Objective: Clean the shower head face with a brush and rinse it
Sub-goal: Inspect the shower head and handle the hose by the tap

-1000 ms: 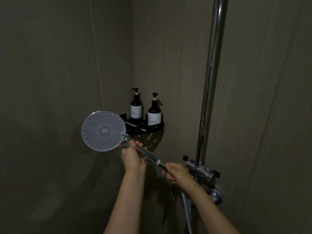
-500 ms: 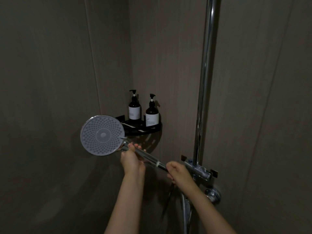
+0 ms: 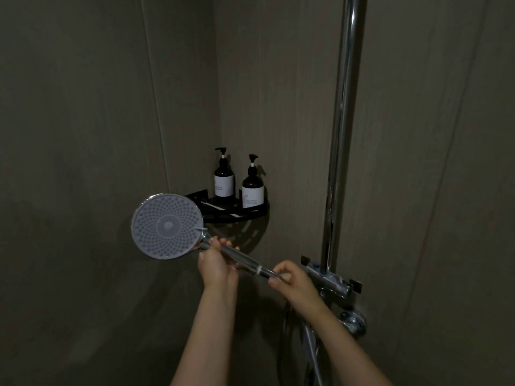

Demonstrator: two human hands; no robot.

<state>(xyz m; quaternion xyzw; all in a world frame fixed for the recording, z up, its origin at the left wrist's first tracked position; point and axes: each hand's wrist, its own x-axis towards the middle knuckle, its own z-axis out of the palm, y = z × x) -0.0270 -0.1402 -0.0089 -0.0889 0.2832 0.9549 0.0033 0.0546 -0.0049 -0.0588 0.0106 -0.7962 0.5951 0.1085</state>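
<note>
The round shower head (image 3: 167,226) has a pale grey face dotted with nozzles, and that face is turned toward me at centre left. Its chrome handle (image 3: 242,260) slants down to the right. My left hand (image 3: 216,265) is wrapped around the handle just below the head. My right hand (image 3: 289,280) grips the handle's lower end, close to the mixer. No brush is in sight and no water is running.
A chrome riser pipe (image 3: 343,129) climbs the right wall from the mixer bar (image 3: 331,280). The hose (image 3: 312,349) hangs below the mixer. A black corner shelf (image 3: 250,214) carries two dark pump bottles (image 3: 223,178) (image 3: 252,186). Dark tiled walls close in on all sides.
The shower head and both hands have kept their grip and barely shifted. My view has drifted slightly, so the shelf and pipe sit a little further left.
</note>
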